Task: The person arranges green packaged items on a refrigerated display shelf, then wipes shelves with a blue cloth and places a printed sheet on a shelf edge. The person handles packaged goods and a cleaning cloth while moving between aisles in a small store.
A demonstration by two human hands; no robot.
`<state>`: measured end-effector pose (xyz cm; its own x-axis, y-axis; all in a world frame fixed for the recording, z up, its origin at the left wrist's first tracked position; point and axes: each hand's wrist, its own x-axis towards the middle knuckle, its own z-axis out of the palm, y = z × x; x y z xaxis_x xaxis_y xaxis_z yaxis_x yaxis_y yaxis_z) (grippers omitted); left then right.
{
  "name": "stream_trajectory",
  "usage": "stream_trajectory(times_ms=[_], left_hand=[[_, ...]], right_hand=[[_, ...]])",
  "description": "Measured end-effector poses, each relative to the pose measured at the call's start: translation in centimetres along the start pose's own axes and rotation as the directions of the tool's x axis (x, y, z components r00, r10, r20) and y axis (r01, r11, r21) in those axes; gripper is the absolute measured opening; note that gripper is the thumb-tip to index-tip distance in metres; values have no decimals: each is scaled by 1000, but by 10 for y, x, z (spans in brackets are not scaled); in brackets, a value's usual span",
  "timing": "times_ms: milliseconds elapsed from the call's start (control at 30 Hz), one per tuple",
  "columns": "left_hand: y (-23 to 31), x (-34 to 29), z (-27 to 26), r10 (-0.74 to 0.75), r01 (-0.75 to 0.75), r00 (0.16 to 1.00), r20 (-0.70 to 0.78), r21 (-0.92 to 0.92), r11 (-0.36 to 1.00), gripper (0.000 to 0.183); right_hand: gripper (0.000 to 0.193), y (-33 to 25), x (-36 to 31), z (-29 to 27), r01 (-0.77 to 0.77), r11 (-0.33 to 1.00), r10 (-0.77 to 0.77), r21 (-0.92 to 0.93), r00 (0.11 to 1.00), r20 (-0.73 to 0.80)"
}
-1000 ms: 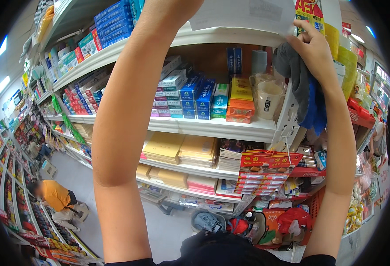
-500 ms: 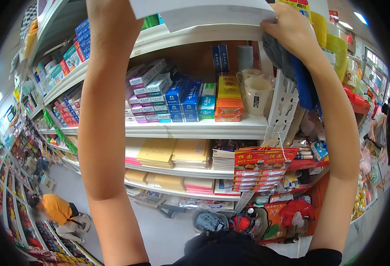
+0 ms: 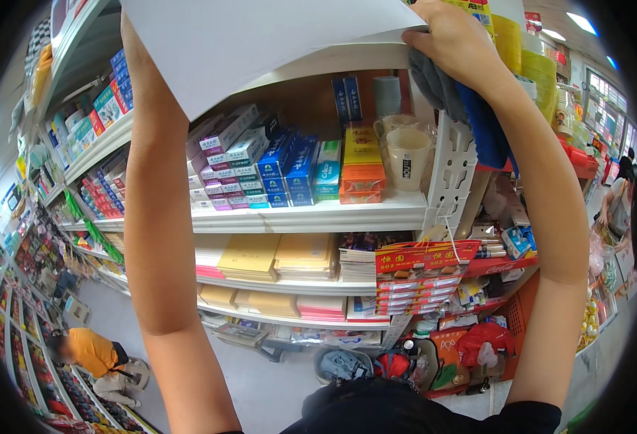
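A large white sheet, paper or thin card (image 3: 253,50), is raised in front of the upper shelf at the top of the view. My right hand (image 3: 457,43) is closed at the sheet's right corner, its fingers also gripping a grey and blue cloth (image 3: 441,90) that hangs down beside the shelf upright. My left forearm (image 3: 163,217) reaches up on the left, and its wrist passes behind the sheet; the left hand itself is hidden. Below the sheet, a shelf holds stacked toothpaste-like boxes (image 3: 286,170), a yellow and orange box stack (image 3: 362,163) and a wrapped beige cup (image 3: 408,159).
Lower shelves carry stacks of brown envelopes (image 3: 249,257). Red hanging cards of small tubes (image 3: 423,271) dangle from the shelf's right end. Bags and a red bundle (image 3: 481,343) lie low at right. A person in a yellow top (image 3: 94,352) is at the lower left.
The white sheet has come lower and tilted, its left corner now in front of the shelf. Both arms have shifted slightly left in view; my left hand has gone behind the sheet.
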<state>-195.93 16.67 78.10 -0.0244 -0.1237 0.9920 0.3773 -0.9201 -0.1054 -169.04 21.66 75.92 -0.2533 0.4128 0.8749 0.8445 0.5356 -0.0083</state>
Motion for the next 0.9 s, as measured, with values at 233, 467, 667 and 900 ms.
stream_trajectory(times_ms=[233,467,667,900], left_hand=[[1,-2,1,-13,13,1000,-9,3,1000,71],[3,-7,-1,-25,25,1000,-13,2,1000,79],[8,-5,-2,-25,25,1000,-15,6,1000,86],[17,-4,1,-28,28,1000,-15,25,999,95]], right_hand=[[24,-5,1,-1,3,999,-3,-35,1000,-12],[26,0,1,1,31,997,-32,-76,999,-8],[25,2,2,1,45,996,-48,-77,998,-31],[23,4,0,3,127,990,-129,-54,991,-35]])
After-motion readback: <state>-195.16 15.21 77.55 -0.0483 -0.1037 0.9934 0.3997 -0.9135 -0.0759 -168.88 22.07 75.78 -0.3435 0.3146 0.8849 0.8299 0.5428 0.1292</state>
